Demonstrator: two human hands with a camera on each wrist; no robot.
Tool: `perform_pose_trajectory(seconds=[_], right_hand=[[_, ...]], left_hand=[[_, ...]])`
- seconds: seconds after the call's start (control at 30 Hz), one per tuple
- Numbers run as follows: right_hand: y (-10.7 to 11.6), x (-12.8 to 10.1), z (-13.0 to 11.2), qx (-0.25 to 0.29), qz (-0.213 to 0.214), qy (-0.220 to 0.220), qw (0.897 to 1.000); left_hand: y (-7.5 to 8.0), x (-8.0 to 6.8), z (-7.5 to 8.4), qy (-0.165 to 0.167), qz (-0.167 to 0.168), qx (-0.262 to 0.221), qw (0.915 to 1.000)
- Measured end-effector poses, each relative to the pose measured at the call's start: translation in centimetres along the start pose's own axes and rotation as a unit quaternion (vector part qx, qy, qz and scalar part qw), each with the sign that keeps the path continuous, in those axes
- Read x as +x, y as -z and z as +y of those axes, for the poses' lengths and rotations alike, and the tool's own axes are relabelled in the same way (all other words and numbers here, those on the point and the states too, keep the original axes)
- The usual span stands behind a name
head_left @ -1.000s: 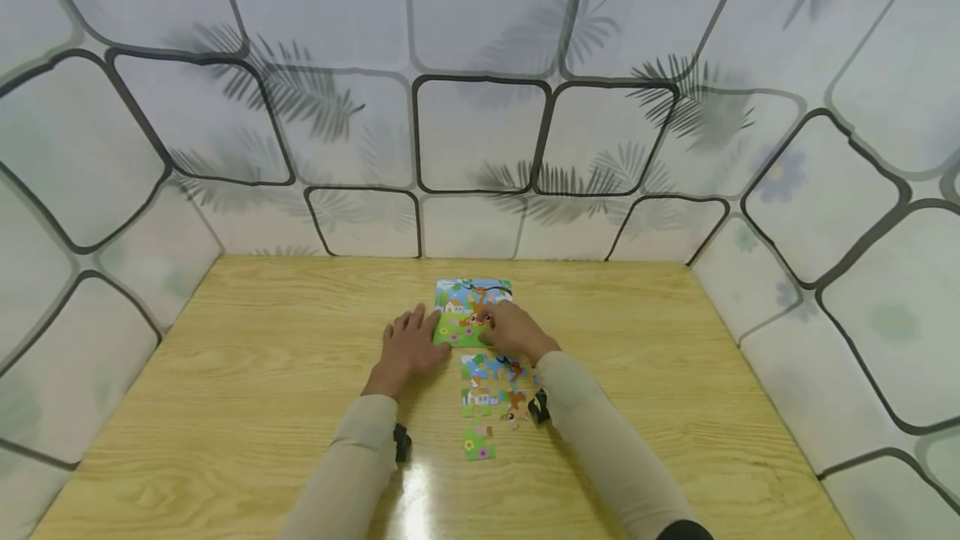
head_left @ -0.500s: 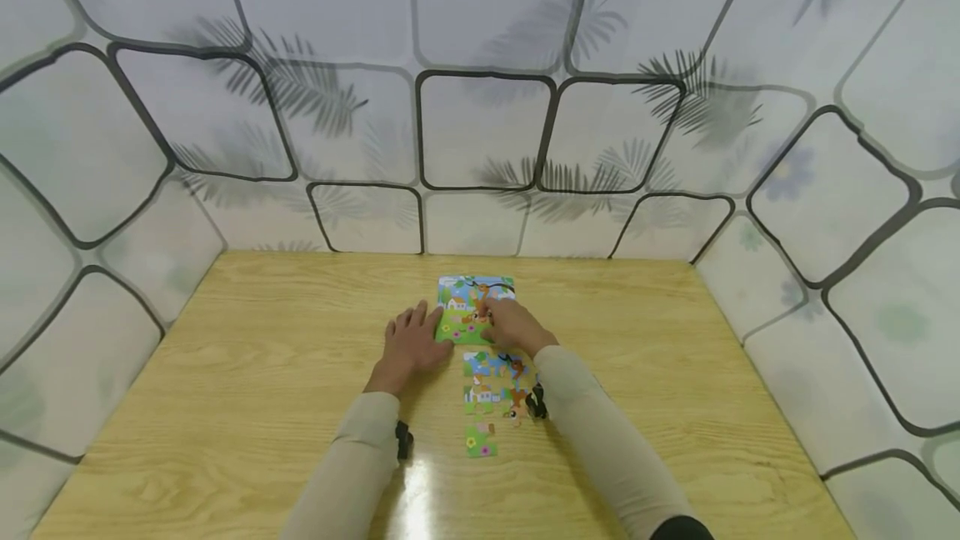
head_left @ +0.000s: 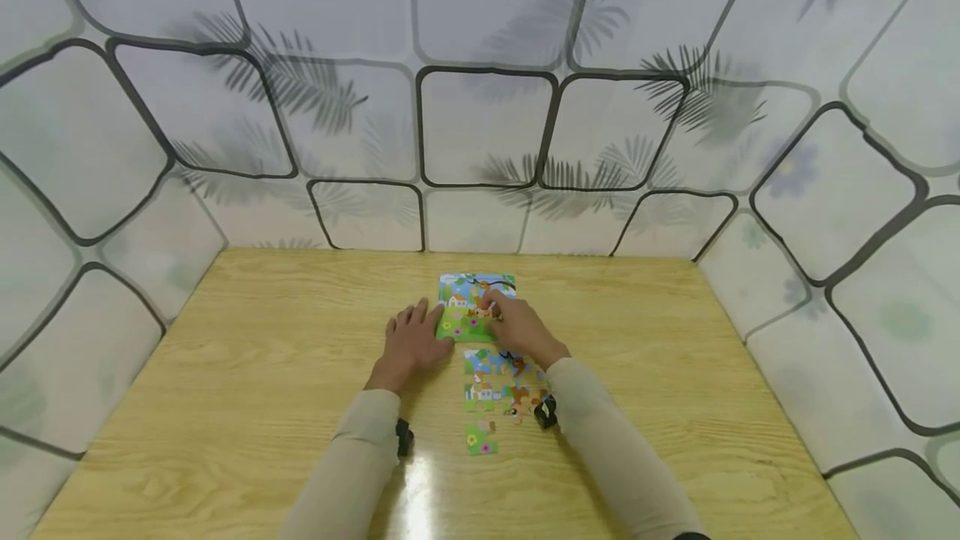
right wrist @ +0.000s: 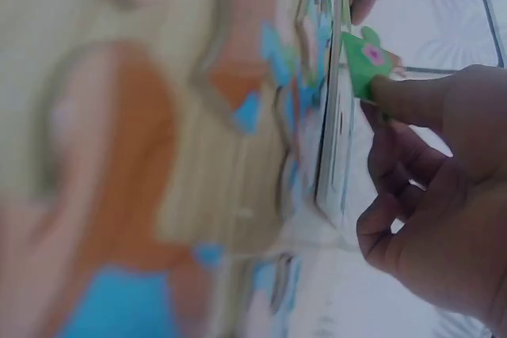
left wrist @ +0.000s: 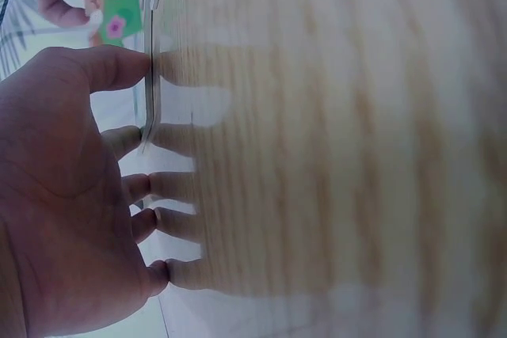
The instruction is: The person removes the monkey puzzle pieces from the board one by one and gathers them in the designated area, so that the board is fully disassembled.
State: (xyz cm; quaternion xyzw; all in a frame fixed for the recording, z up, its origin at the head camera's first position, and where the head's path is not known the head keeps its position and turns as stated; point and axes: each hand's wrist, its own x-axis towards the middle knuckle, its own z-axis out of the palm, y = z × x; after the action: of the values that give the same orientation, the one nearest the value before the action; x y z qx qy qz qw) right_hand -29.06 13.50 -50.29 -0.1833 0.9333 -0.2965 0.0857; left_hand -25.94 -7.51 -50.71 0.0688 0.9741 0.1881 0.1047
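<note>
A small puzzle board (head_left: 450, 328), printed with a house, flowers and brown animals, lies on the wooden table. My left hand (head_left: 408, 344) rests spread on the table at its left edge, with thumb and fingertips touching down. Over the board's right part, my right hand (head_left: 523, 330) pinches a puzzle piece (right wrist: 362, 65) between thumb and fingers. That piece is green with a pink flower, and the right wrist view shows it tilted up at the board's surface. Whether it touches the board I cannot tell. Fingers hide the board's lower right.
Loose puzzle pieces lie in rough rows just nearer than the board, among them a house piece (head_left: 482, 392), an animal-face piece (head_left: 518, 405) and a green flower piece (head_left: 482, 440). The right forearm covers some. A patterned wall (head_left: 480, 219) stands behind the table (head_left: 300, 315).
The right hand has shifted slightly right and its wrist has swung outward; its fingers still stay over the board. The left hand keeps its place at the board's edge.
</note>
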Motion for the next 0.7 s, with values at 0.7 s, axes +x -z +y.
perform_pose_trajectory(seconds=[0.7], right_hand=[[1.3, -6.0, 2.0, 0.052, -0.007, 0.046, 0.998]], left_hand=[[0.0, -0.2, 0.0, -0.002, -0.002, 0.0, 1.0]])
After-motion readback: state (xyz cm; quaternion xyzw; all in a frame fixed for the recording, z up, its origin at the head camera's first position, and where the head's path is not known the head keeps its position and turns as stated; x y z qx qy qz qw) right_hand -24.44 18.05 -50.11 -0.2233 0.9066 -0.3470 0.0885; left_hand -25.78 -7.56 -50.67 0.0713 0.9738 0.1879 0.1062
